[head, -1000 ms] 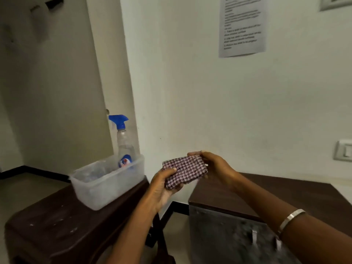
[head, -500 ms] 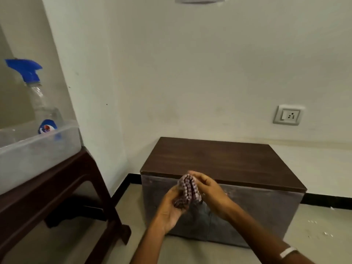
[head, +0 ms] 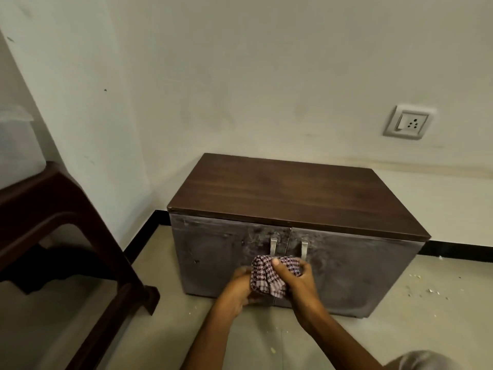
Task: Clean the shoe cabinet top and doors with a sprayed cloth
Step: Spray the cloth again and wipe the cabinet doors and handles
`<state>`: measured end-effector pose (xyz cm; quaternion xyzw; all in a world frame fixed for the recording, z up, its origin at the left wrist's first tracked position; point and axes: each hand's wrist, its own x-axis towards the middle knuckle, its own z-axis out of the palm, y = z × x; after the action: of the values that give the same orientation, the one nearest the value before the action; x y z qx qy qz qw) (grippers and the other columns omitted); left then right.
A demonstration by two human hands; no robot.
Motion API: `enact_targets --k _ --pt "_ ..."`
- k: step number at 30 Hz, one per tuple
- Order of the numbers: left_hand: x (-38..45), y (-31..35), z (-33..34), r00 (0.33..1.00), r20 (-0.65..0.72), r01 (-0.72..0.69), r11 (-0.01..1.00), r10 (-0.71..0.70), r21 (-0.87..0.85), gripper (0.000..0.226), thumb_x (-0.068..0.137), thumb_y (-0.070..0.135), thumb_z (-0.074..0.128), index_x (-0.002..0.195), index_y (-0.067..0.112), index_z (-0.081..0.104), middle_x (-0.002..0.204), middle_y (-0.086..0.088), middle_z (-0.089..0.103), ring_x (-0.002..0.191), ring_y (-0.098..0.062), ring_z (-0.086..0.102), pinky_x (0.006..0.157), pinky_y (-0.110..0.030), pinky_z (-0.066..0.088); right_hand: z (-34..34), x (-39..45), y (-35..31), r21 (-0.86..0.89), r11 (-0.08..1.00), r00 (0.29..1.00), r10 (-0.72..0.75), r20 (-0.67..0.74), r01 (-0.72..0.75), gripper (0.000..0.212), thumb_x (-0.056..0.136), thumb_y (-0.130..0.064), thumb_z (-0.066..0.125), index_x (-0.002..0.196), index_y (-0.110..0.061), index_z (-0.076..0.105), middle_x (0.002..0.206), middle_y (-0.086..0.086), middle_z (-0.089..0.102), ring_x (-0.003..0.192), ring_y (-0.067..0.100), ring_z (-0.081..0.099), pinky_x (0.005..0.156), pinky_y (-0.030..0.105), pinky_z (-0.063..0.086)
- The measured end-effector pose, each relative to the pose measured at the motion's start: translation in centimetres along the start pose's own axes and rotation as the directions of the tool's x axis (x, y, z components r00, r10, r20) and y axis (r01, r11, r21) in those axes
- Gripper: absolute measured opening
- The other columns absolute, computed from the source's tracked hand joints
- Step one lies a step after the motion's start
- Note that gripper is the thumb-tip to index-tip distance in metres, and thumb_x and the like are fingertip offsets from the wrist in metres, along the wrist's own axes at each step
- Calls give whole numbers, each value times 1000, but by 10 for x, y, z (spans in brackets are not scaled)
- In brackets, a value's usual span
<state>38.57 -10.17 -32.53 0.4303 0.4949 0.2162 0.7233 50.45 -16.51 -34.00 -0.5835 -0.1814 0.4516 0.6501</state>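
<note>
Pale floor (head: 165,340), shoe cabinet (head: 293,206) standing on it, scattered crumbs (head: 429,291)

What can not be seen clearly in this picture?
Head view:
- Lower ends of the door handles: hidden behind the cloth.
- Left hand fingers: covered by the cloth, which the right hand also grips.
- Plastic tub: cut off by the left edge.
- Cabinet inside: doors closed.

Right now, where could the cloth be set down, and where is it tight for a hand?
The cabinet top shows bare wood from the wall back to its front edge. Floor left of the cabinet is open up to the dark table leg. Tightest is at the door handles, where the left hand and right hand hold the cloth.
</note>
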Motion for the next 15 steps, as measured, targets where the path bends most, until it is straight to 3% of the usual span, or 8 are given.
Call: enact_targets --k 1,5,8,10,15 --pt "4 1 -3 1000 -28 9 999 -10 -34 28 97 27 53 116 9 60 101 -10 70 94 -25 65 78 -41 56 0 3 1 -17 999 998 -34 -47 33 81 54 -31 87 120 -20 42 118 13 62 102 29 67 90 51 55" --pt "16 6 -2 990 136 2 971 31 -240 41 93 49 51 112 15 63 107 -8 69 102 -23 64 82 -41 54 8 15 0 -162 971 968 -202 -149 178 73 70 -21 84 121 -25 33 120 8 52 105 24 60 92 48 54" --pt "33 2 9 993 -21 -116 963 114 -243 51 78 23 76 123 7 57 110 -12 69 97 -25 68 81 -40 57 17 20 1 -101 969 952 -243 -188 227 57 83 -21 73 122 -24 32 114 4 53 100 18 59 89 41 54" --pt "45 2 9 986 -133 -142 935 103 -326 56 72 9 80 123 2 56 109 -17 68 92 -27 69 70 -36 59 19 21 4 -105 971 948 -232 -216 214 50 86 -24 70 119 -22 33 104 -2 53 94 15 60 84 38 55" --pt "56 0 11 989 -133 -126 878 72 -461 39 75 5 77 112 -4 65 99 -18 72 85 -26 72 61 -29 58 20 26 8 -223 944 912 -302 -278 244 47 82 -27 75 111 -17 39 96 -4 55 85 9 60 73 32 56"
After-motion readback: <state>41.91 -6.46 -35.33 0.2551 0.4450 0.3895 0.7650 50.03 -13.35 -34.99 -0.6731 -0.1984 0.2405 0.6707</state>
